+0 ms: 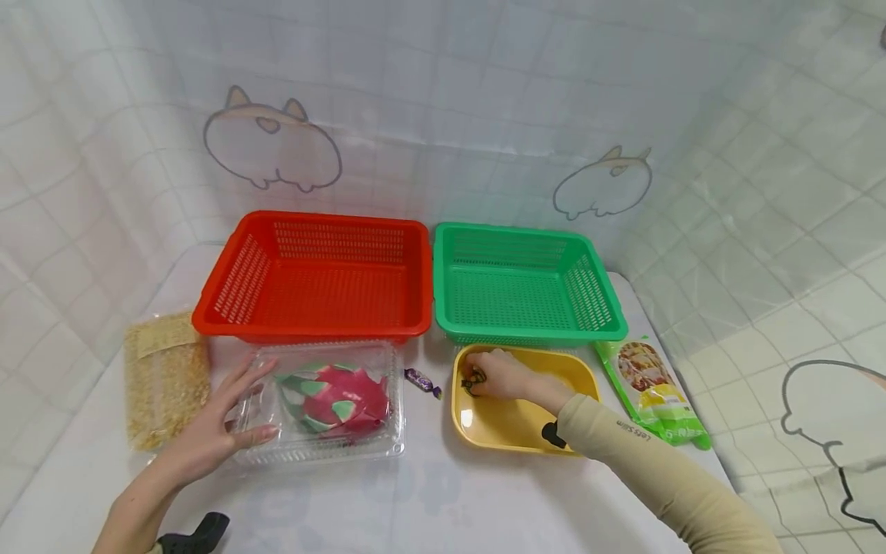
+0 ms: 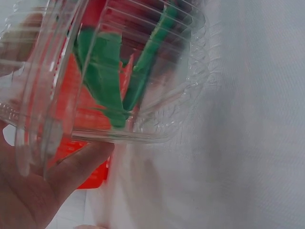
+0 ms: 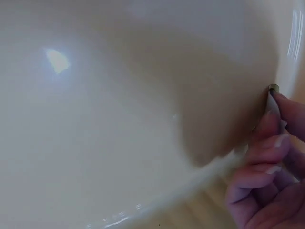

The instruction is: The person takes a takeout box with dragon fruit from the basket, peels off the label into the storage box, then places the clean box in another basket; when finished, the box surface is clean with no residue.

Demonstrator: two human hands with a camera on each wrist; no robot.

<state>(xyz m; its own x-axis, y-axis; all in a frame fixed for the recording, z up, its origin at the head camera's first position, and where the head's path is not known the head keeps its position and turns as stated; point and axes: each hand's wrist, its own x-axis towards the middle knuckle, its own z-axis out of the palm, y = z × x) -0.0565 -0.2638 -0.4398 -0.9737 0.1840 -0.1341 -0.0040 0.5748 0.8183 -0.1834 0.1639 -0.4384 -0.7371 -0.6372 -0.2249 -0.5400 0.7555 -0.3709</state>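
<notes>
A lidded clear plastic box (image 1: 398, 438) on the table holds a pink and green dragon fruit (image 1: 349, 404). My left hand (image 1: 211, 419) grips the box at its left end, thumb and fingers spread around it. In the left wrist view, the thumb (image 2: 88, 164) lies along the box's edge. Over at the yellow basin (image 1: 508, 438), my right hand (image 1: 501, 375) reaches inside near the left wall. It pinches a small candy in a dark and gold wrapper (image 1: 473, 380). Fingers hide most of this candy in the right wrist view.
Behind stand a red basket (image 1: 311, 331) and a green basket (image 1: 533, 335), side by side. A purple wrapped candy (image 1: 422, 381) lies between box and basin. At far left rests a bag of pale grains (image 1: 166, 392); a green food packet (image 1: 651, 388) lies at right.
</notes>
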